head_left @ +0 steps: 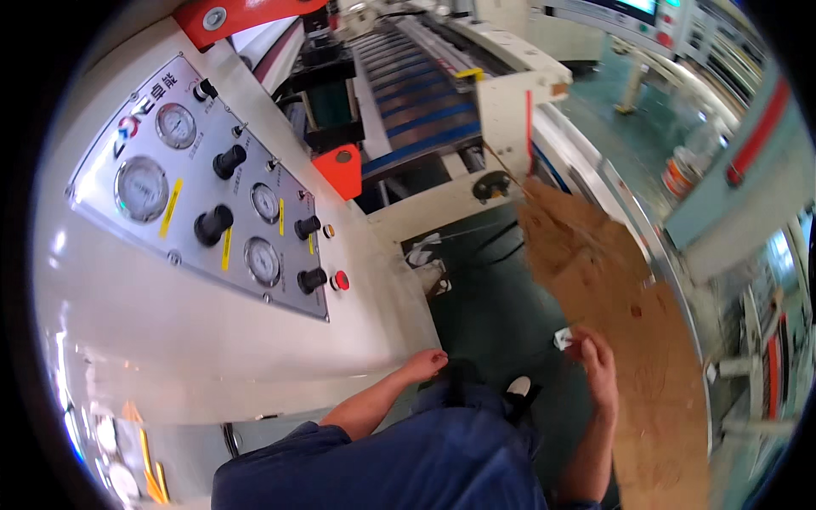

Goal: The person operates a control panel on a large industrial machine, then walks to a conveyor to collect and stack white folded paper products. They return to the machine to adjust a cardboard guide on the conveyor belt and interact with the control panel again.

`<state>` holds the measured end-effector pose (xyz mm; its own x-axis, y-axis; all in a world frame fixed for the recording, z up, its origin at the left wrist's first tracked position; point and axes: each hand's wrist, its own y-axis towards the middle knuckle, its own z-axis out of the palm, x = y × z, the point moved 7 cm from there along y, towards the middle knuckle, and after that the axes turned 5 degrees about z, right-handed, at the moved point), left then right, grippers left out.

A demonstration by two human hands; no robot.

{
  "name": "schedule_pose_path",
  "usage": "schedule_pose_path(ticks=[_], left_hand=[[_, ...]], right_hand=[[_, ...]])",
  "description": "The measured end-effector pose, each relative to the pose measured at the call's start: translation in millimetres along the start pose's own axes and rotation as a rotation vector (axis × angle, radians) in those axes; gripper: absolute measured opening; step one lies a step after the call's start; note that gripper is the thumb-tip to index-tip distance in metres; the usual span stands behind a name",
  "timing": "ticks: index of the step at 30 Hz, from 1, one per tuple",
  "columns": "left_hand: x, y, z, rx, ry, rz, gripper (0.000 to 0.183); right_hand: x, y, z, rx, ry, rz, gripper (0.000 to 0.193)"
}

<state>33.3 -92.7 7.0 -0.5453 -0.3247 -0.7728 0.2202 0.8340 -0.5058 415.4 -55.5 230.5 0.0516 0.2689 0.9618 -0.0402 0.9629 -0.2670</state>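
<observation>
My left hand [426, 365] hangs low beside the cream machine cabinet [340, 340], its fingers curled together with nothing visible in them. My right hand [597, 365] is over the left edge of a long brown cardboard sheet [650, 365], its fingers loosely bent and apart. Close to those fingertips shows a small white scrap [563, 338]; whether it touches them or lies on the floor beyond, I cannot tell. On the cabinet's slanted face sits a grey control panel [183, 212] with round gauges and black knobs. Neither hand touches the panel.
A roller conveyor [416, 85] runs away ahead, ending at a cream frame [501, 110]. An orange-red bracket [339, 170] juts out beside it. Dark green floor [484, 289] lies between the cabinet and the cardboard. A bucket [678, 177] and a screen console [633, 21] stand farther right.
</observation>
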Motion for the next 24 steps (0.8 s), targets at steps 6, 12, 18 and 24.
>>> schedule_pose_path(ticks=[6,12,18,24], left_hand=[[-51,99,-62,-0.292,-0.461,-0.16,0.028],[-96,227,-198,-0.579,-0.689,-0.091,0.028],[-83,316,-344,-1.043,-0.378,-0.019,0.029],[-71,377,-395,-1.106,0.087,-0.185,0.026]], right_hand=[[179,252,66,0.256,-0.327,-0.292,0.032],[261,446,123,0.116,-0.513,-0.56,0.027],[326,620,202,0.144,-0.653,-0.827,0.03],[366,747,283,0.107,-1.064,-1.075,0.037]])
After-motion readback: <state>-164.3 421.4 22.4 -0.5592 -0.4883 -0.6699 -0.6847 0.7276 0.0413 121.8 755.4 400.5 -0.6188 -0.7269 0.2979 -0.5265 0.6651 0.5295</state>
